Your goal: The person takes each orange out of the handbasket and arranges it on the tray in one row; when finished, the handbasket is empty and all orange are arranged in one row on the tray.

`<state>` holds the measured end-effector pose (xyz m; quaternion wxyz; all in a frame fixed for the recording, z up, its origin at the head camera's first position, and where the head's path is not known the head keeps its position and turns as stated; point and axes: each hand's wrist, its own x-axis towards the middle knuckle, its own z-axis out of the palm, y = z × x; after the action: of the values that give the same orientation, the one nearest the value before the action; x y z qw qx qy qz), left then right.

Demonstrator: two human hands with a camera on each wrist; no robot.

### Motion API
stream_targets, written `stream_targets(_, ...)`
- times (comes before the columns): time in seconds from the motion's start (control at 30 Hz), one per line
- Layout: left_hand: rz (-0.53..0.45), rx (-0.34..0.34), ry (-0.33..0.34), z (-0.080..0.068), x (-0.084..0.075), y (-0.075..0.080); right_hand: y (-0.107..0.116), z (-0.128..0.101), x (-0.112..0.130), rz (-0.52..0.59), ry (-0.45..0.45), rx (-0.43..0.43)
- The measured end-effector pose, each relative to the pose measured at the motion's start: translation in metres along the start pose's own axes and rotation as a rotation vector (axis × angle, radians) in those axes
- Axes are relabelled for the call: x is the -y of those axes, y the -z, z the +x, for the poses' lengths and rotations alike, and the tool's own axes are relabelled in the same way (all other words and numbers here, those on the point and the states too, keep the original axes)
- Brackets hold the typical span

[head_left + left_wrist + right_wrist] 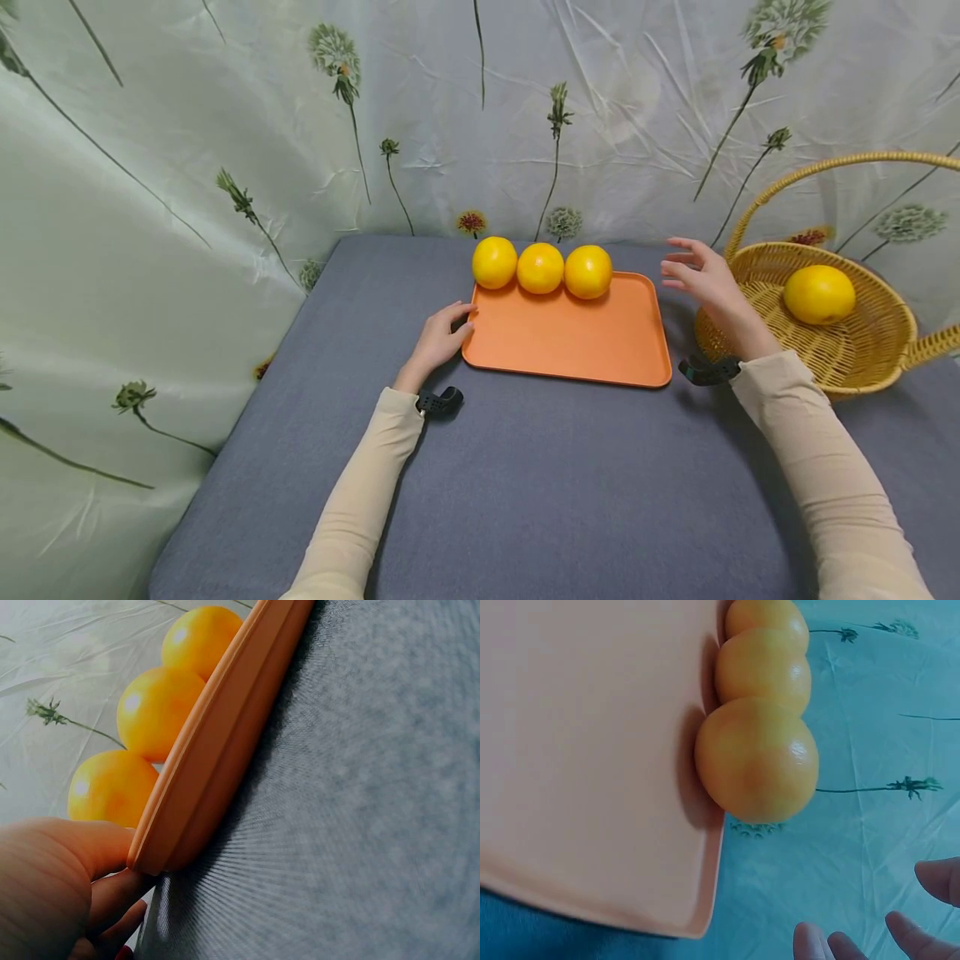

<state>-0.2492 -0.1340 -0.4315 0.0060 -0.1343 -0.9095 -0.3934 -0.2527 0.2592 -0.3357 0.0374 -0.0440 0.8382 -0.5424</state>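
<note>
An orange rectangular tray (570,342) lies on the grey cloth. Three yellow-orange round fruits, probably oranges, sit in a row along its far edge: left (494,262), middle (540,268) and right (588,272). At the tray's left side, my left hand (438,337) holds the rim. The left wrist view shows its thumb against the tray's corner (146,859), with other fingers lower and partly hidden. My right hand (705,279) is raised between the tray and a wicker basket (870,367), fingers spread loosely, holding nothing. Another orange (819,294) lies in the basket.
The basket's tall arched handle (847,160) rises beside my right forearm. Behind the grey table surface (570,475) hangs a pale curtain (450,125) printed with flowers. Each wrist wears a black strap, the left one (440,401) close to the cloth.
</note>
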Motion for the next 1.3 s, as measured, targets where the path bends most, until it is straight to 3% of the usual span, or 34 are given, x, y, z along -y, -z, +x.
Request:
stream_targets(0.17, -0.001, 0.000, 0.002, 0.000, 0.000, 0.000, 0.009, -0.008, 0.002, -0.003, 0.016, -0.006)
stream_targets(0.47, 0.006, -0.003, 0.002, -0.001, 0.001, 0.001, 0.030, -0.023, 0.004, -0.123, 0.006, -0.002)
stream_targets(0.93, 0.011, -0.003, 0.006, -0.002, 0.004, 0.001, 0.068, -0.039, -0.004, -0.074, 0.067, -0.090)
stream_targets(1.3, 0.009, 0.003, 0.017, -0.002, 0.004, 0.001, 0.098, -0.046, -0.015, -0.107, -0.003, -0.132)
